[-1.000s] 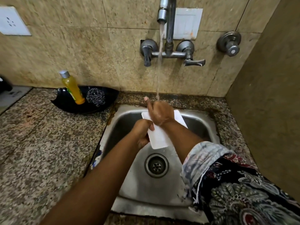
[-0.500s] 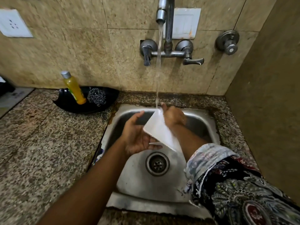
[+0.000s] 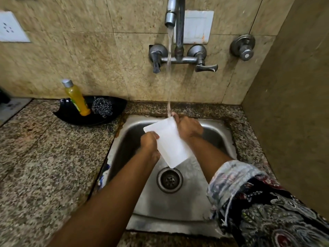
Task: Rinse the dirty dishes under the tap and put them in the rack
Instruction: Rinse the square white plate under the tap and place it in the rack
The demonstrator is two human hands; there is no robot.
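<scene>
White rectangular plate (image 3: 168,141) turned since half-second ago: then edge-on in right hand alone, now flat face up over sink (image 3: 222,125). Left hand (image 3: 149,142) regrips left edge; right hand (image 3: 188,128) clasps far corner under tap (image 3: 170,16) stream. Rinsing ongoing; rack unseen.

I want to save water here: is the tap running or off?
Running. A stream of water falls from the tap spout onto the right hand at the top edge of the white board, over the sink.
</scene>
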